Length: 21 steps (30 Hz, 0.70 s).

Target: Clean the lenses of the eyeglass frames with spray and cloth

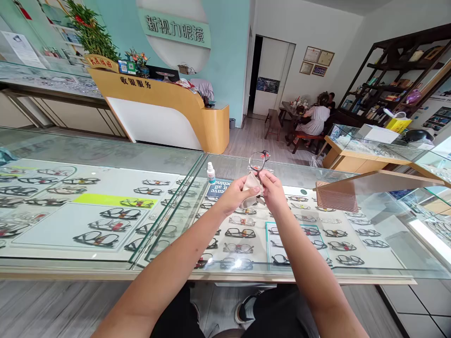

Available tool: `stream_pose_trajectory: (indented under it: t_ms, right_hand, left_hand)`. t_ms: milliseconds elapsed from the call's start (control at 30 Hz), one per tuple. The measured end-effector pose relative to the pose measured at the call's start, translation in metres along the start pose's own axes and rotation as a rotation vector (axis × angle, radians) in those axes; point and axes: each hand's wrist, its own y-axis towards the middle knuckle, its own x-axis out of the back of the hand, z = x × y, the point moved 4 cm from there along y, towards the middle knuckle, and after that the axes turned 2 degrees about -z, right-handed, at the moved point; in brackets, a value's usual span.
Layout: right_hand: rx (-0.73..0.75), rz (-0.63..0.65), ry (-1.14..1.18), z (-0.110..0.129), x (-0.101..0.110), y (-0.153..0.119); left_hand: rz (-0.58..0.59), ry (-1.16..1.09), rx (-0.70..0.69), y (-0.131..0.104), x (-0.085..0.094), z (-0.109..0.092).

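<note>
Above the glass counter, a pair of eyeglasses (258, 161) with dark thin rims is held up between my two hands. My right hand (274, 188) is closed on the frame near its lower side. A beige cloth (251, 185) is pinched in my left hand (235, 193), pressed against the lower lens, which it mostly hides. A small white spray bottle (211, 172) with a blue label stands upright on the glass, left of my hands. Behind it, a blue printed card (219, 188) shows through the glass.
Rows of eyeglasses (240, 233) lie inside the glass display counter (172, 263) below my arms. A tan woven panel (337, 196) stands at the right. Beyond are a wooden reception desk (215, 129) and a seated person (316, 119) at a table.
</note>
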Motion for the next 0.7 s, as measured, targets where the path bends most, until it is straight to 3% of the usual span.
stream_pose_trajectory:
  t_ms: [167, 500, 600, 700]
  right_hand:
    - [-0.065, -0.036, 0.117, -0.002, 0.0, 0.001]
    - [0.031, 0.072, 0.092, -0.006, -0.014, -0.004]
    - [-0.013, 0.029, 0.137, -0.004, -0.009, -0.003]
    - [-0.064, -0.047, 0.187, -0.001, 0.0, 0.0]
  left_hand:
    - [0.021, -0.007, -0.009, -0.003, -0.003, -0.002]
    - [-0.16, -0.03, -0.154, 0.002, -0.004, 0.001]
    - [-0.128, -0.03, -0.121, 0.005, 0.001, 0.004]
    - [-0.016, -0.053, -0.082, 0.006, 0.0, 0.004]
